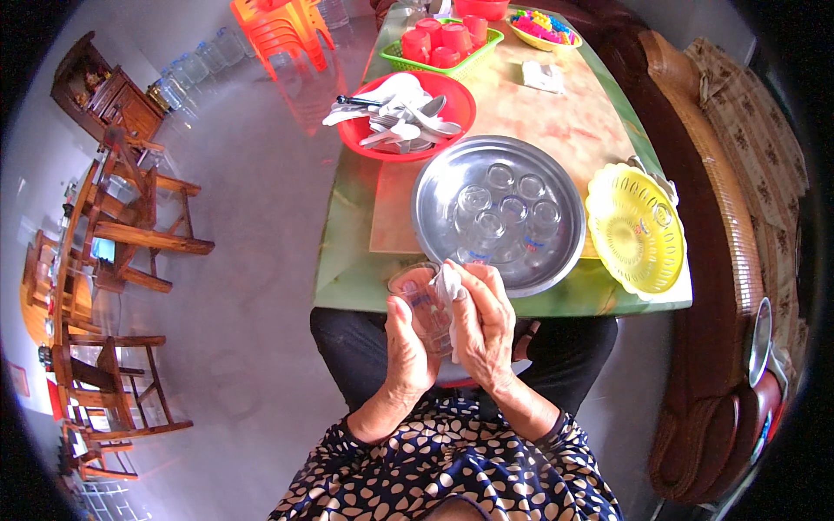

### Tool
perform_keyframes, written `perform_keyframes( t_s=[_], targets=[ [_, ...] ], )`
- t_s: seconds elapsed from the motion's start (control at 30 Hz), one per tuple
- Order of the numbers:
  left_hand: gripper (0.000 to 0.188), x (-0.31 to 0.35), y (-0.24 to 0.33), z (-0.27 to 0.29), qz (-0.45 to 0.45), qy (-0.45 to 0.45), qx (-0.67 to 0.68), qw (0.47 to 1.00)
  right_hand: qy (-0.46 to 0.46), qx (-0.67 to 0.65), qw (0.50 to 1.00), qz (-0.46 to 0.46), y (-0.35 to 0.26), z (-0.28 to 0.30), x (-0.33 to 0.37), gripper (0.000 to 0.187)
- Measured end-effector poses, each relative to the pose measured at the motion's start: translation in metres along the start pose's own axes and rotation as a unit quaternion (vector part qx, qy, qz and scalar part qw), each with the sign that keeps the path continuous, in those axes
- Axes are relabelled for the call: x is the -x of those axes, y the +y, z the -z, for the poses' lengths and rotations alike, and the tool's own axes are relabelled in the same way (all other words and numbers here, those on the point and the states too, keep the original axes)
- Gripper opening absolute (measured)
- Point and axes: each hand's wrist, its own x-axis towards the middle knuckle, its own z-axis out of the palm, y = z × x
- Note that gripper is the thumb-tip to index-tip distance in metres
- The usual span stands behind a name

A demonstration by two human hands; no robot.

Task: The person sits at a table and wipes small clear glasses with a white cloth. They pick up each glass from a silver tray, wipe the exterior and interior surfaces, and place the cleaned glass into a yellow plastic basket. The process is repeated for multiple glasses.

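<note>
Just off the table's near edge, above my lap, my left hand (407, 349) is closed around a clear drinking glass (424, 300) with coloured print on its side. My right hand (483, 323) pinches a white cloth (452, 282) against the glass's rim and right side. Part of the cloth hangs down between the two hands. Right beyond them on the table lies a round metal tray (426, 227) with several small clear glasses (512, 208) grouped in it. To its right sits a yellow scalloped plastic basket (612, 217), holding a clear glass (662, 215).
A red basin (469, 104) of spoons and other utensils stands at the table's left edge. Behind it are a green basket (400, 62) of red cups and a bowl (569, 45) of colourful pieces. A wooden sofa (708, 191) runs along the right; wooden chairs (143, 230) stand left.
</note>
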Motion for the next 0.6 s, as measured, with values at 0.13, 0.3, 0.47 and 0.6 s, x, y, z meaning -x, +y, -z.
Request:
perform_keyframes(
  t_s=[0.13,0.3,0.47,0.6],
  targets=[
    [0.059,0.0,0.004,-0.002,-0.006,0.044,0.022,0.999,-0.012,0.069,0.995,0.074,-0.005,0.004,0.011,0.035],
    [0.057,-0.003,0.005,-0.001,0.0,0.072,0.033,0.997,-0.004,0.143,0.972,0.187,-0.006,0.006,0.027,0.044],
    [0.058,-0.002,-0.001,0.002,0.015,0.053,0.053,0.997,-0.016,0.134,0.976,0.17,-0.002,0.01,0.03,0.044],
    [0.064,0.0,0.003,-0.006,0.032,0.062,-0.002,0.998,-0.005,0.075,0.993,0.093,-0.003,0.008,0.018,0.041]
  ],
)
